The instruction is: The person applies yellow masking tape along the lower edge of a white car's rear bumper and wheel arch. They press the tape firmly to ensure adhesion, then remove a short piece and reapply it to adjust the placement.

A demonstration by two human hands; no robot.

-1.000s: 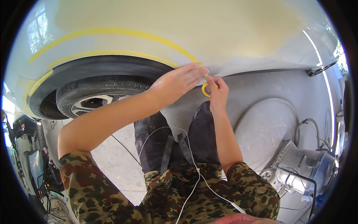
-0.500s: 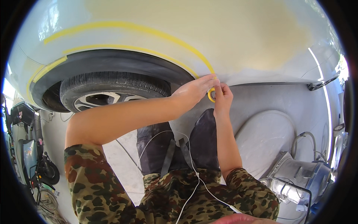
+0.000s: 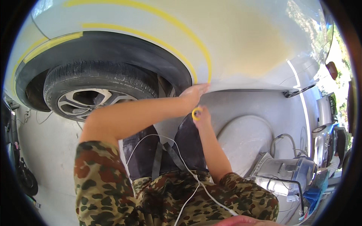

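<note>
My left hand (image 3: 193,95) reaches up to the lower edge of the pale car body panel (image 3: 241,34). Its fingers are stretched out and lie at the bottom end of the outer strip of yellow masking tape (image 3: 207,56). Below it and a little to the right, apart from the panel, my right hand (image 3: 204,117) is closed round a roll of yellow masking tape (image 3: 194,114). An inner tape strip (image 3: 166,44) follows the rim of the dark wheel arch trim (image 3: 151,52). A wider yellow piece (image 3: 52,45) sits at the arch's left.
The wheel (image 3: 94,86) stands left of my hands. A white cable (image 3: 151,135) hangs across my lap. At the lower right are a round pale lid-like disc (image 3: 247,137) and a grey machine with a hose (image 3: 283,171). A two-wheeler (image 3: 26,177) stands far left.
My right hand has moved down and away from the panel with the tape roll. The left hand stays at the strip's lower end, its fingers straighter. The whole view has shifted.
</note>
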